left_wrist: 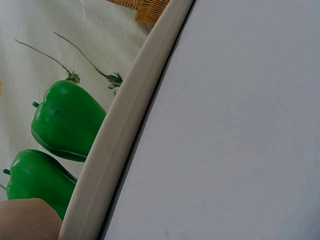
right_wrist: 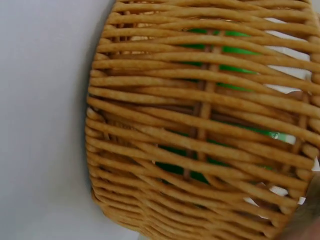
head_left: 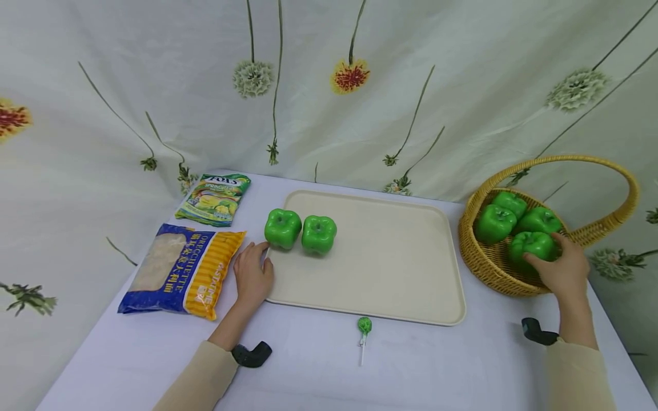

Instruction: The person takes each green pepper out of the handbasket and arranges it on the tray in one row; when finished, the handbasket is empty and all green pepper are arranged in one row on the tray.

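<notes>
- Lollipop (head_left: 364, 325), green-headed on a white stick, lying on the white-covered counter (head_left: 421, 365), nearest the viewer.
- Left hand (head_left: 254, 274), its forearm angled in from the lower edge, back of the hand up, fingers relaxed at the left edge of a cream tray (head_left: 385, 257); it appears to steady the tray.
- Right hand (head_left: 562, 265), its forearm reaching forward, wrist bent inward over the near rim of a wicker basket (head_left: 473, 268). Thumb and fingers curl around a green pepper (head_left: 532, 242), which sits inside the basket.
- The step in hand seems to be grasping that pepper; the next move would call for a secure hold and a lift clear of the rim and arched handle.
- Pasta bag (head_left: 180, 274), blue and yellow, left of the tray.
- Two peppers (head_left: 319, 234), side by side at the tray's left end.
- Three other peppers (head_left: 495, 222), behind the held one in the basket.
- Green Fox's packet (head_left: 216, 200), at the far left.
- Flower-printed cloth (head_left: 205, 85), hanging behind everything.
</notes>
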`<state>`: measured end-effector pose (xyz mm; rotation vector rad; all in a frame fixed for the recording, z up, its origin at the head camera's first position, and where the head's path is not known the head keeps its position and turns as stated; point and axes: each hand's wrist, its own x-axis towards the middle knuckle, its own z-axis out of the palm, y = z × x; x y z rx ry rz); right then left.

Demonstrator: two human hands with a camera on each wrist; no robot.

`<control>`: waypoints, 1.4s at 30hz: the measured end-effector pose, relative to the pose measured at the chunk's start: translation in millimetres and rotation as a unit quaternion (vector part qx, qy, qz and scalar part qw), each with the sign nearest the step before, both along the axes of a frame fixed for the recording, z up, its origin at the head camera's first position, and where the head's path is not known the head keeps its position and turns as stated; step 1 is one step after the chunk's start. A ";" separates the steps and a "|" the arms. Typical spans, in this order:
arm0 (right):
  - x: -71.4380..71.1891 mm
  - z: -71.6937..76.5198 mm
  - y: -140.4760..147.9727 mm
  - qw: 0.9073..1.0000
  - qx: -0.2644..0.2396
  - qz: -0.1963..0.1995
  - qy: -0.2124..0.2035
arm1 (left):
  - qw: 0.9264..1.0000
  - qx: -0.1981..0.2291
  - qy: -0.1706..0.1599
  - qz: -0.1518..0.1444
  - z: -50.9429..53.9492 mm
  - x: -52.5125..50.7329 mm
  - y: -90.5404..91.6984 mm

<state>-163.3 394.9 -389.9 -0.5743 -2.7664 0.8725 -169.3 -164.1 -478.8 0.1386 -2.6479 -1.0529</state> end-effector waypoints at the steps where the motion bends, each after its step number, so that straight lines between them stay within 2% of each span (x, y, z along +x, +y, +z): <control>1: 1.4 1.3 -0.1 1.000 -0.001 -0.006 0.004 | 1.000 0.000 0.000 0.000 0.2 0.1 0.0; 11: 15.5 16.2 -5.6 0.998 -0.006 -0.034 0.057 | 1.000 -0.003 0.009 0.000 0.0 0.8 -1.4; 19: 21.8 31.4 -21.8 0.992 -0.059 -0.079 0.082 | 1.000 -0.002 0.008 0.000 0.0 0.9 -1.2; 21: 23.5 33.5 -28.0 0.989 -0.074 -0.077 0.104 | 1.000 -0.002 0.009 -0.001 0.7 1.3 -0.9; 24: 26.1 33.5 -39.9 0.984 -0.083 -0.054 0.149 | 1.000 -0.001 0.011 -0.002 1.7 2.0 -0.5; 27: 27.4 29.8 -54.1 0.978 -0.072 -0.013 0.195 | 1.000 -0.001 0.010 -0.002 2.1 2.5 -0.3; 31: 25.2 24.6 -74.9 0.971 -0.071 0.043 0.223 | 1.000 0.001 0.007 -0.002 2.4 2.7 0.0; 36: 16.0 14.5 -102.7 0.965 -0.104 0.116 0.213 | 1.000 0.002 0.006 -0.001 2.8 2.1 0.2; 42: 0.7 -1.3 -138.0 0.952 -0.145 0.204 0.177 | 1.000 0.003 0.008 -0.002 3.5 1.7 0.6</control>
